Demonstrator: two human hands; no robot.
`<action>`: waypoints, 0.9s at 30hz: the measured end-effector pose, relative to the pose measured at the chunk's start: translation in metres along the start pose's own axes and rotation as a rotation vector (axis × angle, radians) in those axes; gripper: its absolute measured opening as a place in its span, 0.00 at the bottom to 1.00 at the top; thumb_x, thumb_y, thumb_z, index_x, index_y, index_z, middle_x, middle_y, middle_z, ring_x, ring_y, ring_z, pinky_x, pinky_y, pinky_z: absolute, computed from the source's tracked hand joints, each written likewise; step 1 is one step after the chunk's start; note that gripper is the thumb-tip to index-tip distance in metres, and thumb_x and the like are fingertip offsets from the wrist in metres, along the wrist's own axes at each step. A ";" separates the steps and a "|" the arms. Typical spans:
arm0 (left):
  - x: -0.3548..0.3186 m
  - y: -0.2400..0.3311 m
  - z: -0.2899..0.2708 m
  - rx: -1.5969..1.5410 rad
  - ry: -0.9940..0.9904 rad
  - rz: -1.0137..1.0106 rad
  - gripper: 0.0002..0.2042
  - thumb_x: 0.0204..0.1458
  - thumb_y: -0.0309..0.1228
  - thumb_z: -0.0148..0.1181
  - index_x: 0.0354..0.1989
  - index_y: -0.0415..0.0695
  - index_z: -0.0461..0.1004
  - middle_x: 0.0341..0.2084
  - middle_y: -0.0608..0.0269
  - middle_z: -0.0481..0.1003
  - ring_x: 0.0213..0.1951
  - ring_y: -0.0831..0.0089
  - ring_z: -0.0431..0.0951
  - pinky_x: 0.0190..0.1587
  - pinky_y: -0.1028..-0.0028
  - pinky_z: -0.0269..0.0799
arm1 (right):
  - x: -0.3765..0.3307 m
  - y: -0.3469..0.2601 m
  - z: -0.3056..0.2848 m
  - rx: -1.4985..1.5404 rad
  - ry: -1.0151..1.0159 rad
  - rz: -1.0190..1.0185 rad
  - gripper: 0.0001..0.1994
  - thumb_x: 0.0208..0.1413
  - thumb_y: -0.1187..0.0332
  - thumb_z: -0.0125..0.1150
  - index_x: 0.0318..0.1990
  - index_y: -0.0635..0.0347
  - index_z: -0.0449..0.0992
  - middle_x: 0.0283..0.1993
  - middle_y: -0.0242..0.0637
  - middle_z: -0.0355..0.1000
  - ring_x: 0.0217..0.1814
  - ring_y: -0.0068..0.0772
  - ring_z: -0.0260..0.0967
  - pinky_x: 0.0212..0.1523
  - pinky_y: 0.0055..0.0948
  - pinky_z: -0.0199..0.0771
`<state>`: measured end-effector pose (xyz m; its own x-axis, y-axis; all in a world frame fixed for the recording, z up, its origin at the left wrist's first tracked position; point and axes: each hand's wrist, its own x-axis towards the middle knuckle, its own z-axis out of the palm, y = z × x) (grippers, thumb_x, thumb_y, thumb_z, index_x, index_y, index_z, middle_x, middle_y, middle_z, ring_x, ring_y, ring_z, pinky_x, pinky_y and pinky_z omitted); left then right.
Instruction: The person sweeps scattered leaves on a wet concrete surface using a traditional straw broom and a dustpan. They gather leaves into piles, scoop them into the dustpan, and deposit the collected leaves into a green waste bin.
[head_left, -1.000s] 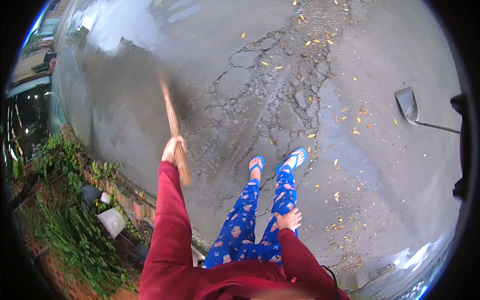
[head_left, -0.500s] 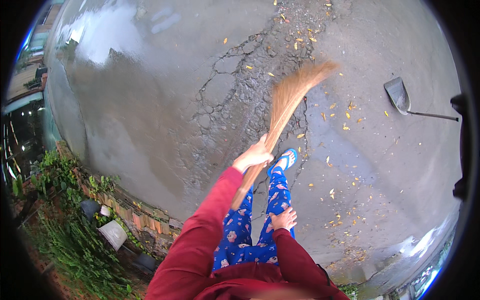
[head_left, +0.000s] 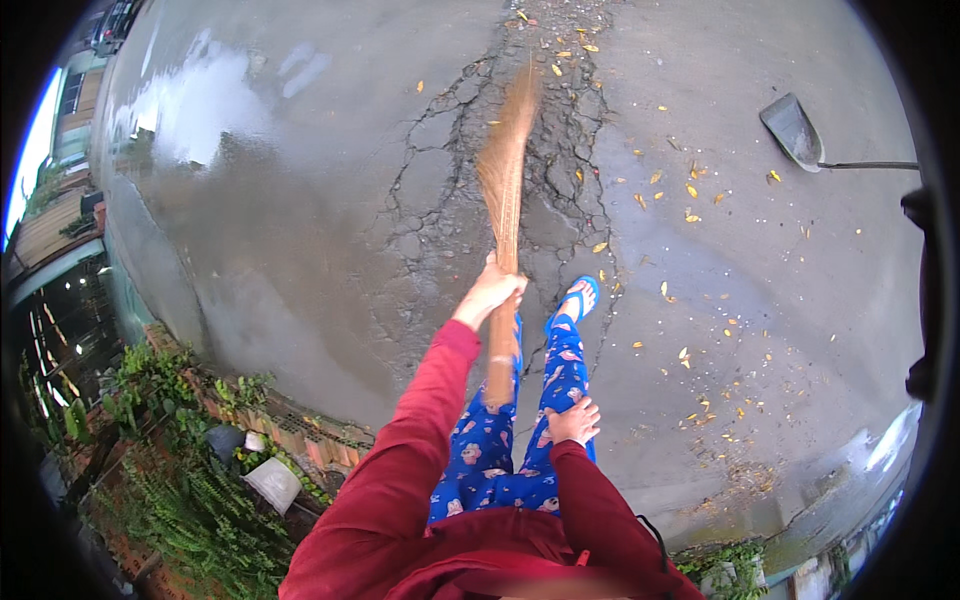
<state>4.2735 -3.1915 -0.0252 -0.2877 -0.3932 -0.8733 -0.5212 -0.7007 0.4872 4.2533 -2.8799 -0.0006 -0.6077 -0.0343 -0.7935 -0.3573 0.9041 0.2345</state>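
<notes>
My left hand is closed round the handle of a straw broom. The broom points away from me, its bristles blurred over a strip of cracked, broken concrete. Its butt end hangs in front of my left leg. My right hand lies on my right thigh over blue patterned trousers, fingers spread and holding nothing. Yellow fallen leaves are scattered on the ground, mostly to the right of the broom.
A grey dustpan with a long dark handle lies at the far right. Wet patches shine at the far left. A low brick edging borders green plants and a white sack at the near left.
The broom head has swung from right to left, and the broom now points nearly straight ahead. My left hand stays closed on it; my right hand remains on my thigh.
</notes>
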 end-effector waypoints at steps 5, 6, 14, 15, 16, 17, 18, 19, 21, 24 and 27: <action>-0.099 0.008 -0.086 0.105 -0.299 -0.088 0.47 0.40 0.20 0.55 0.69 0.52 0.35 0.17 0.65 0.67 0.15 0.76 0.68 0.15 0.73 0.67 | 0.002 -0.001 -0.006 0.026 0.008 0.004 0.41 0.32 0.46 0.73 0.53 0.57 0.62 0.51 0.40 0.63 0.58 0.42 0.60 0.54 0.48 0.64; -0.107 0.007 -0.094 0.098 -0.282 -0.130 0.47 0.40 0.20 0.55 0.69 0.52 0.33 0.17 0.65 0.67 0.15 0.76 0.68 0.15 0.73 0.67 | 0.002 -0.001 -0.007 0.033 -0.037 0.019 0.41 0.32 0.46 0.73 0.53 0.57 0.62 0.51 0.40 0.63 0.58 0.42 0.60 0.54 0.48 0.64; -0.010 -0.022 0.027 0.009 0.194 0.048 0.24 0.39 0.23 0.58 0.46 0.40 0.56 0.20 0.62 0.70 0.17 0.74 0.71 0.20 0.73 0.70 | 0.005 0.005 0.004 0.024 -0.036 0.022 0.40 0.32 0.46 0.73 0.52 0.56 0.62 0.51 0.40 0.63 0.58 0.42 0.60 0.54 0.48 0.63; -0.009 -0.031 0.051 0.169 0.139 -0.008 0.33 0.38 0.22 0.58 0.54 0.36 0.48 0.21 0.61 0.70 0.18 0.72 0.72 0.21 0.73 0.71 | 0.004 0.005 0.005 0.008 -0.041 0.022 0.40 0.32 0.46 0.73 0.52 0.56 0.62 0.51 0.39 0.63 0.58 0.42 0.60 0.54 0.48 0.63; -0.013 -0.037 0.071 0.366 0.136 -0.112 0.42 0.38 0.21 0.58 0.63 0.32 0.40 0.21 0.60 0.71 0.19 0.71 0.73 0.21 0.72 0.71 | 0.005 0.005 0.004 0.004 -0.053 0.022 0.40 0.32 0.46 0.73 0.52 0.56 0.62 0.51 0.39 0.63 0.58 0.42 0.60 0.55 0.48 0.63; -0.020 -0.039 0.080 0.286 0.016 -0.029 0.45 0.38 0.22 0.58 0.65 0.35 0.37 0.22 0.61 0.71 0.19 0.71 0.73 0.21 0.72 0.70 | 0.005 0.004 0.003 0.003 -0.064 0.023 0.40 0.32 0.46 0.73 0.52 0.56 0.62 0.51 0.39 0.63 0.58 0.42 0.60 0.55 0.48 0.63; -0.033 -0.040 0.085 0.236 -0.135 -0.081 0.47 0.38 0.22 0.58 0.67 0.37 0.34 0.22 0.61 0.70 0.19 0.71 0.72 0.20 0.72 0.69 | 0.005 0.004 0.001 -0.004 -0.066 0.027 0.40 0.32 0.46 0.73 0.52 0.56 0.62 0.51 0.39 0.63 0.58 0.42 0.60 0.55 0.48 0.63; -0.051 -0.038 0.079 0.164 -0.161 -0.026 0.47 0.38 0.22 0.58 0.67 0.40 0.35 0.22 0.63 0.69 0.18 0.72 0.71 0.20 0.73 0.68 | 0.005 0.003 0.000 -0.010 -0.047 0.019 0.40 0.33 0.46 0.73 0.52 0.56 0.62 0.51 0.39 0.63 0.58 0.42 0.60 0.54 0.48 0.63; -0.090 -0.021 0.032 0.017 -0.333 -0.057 0.47 0.39 0.22 0.58 0.68 0.45 0.36 0.21 0.65 0.67 0.16 0.74 0.69 0.18 0.75 0.66 | 0.005 0.003 -0.005 -0.020 -0.020 -0.002 0.39 0.33 0.47 0.73 0.52 0.56 0.62 0.50 0.39 0.63 0.58 0.42 0.60 0.54 0.48 0.63; -0.149 0.008 -0.047 0.111 -0.470 -0.185 0.47 0.39 0.21 0.58 0.69 0.49 0.38 0.21 0.67 0.66 0.16 0.77 0.68 0.18 0.76 0.67 | 0.004 0.002 -0.013 0.002 -0.005 -0.026 0.39 0.34 0.47 0.73 0.51 0.57 0.62 0.50 0.39 0.63 0.58 0.42 0.60 0.54 0.48 0.63; -0.161 0.026 -0.079 0.254 -0.284 -0.119 0.47 0.38 0.20 0.59 0.69 0.51 0.40 0.20 0.67 0.66 0.15 0.77 0.68 0.16 0.76 0.67 | 0.006 0.003 -0.016 0.011 -0.027 -0.007 0.39 0.34 0.47 0.72 0.52 0.57 0.62 0.50 0.40 0.63 0.58 0.43 0.59 0.55 0.49 0.62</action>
<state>4.3698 -3.1932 0.1287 -0.4051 -0.1131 -0.9073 -0.7363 -0.5479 0.3971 4.2370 -2.8840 0.0045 -0.5859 -0.0298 -0.8098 -0.3536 0.9086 0.2224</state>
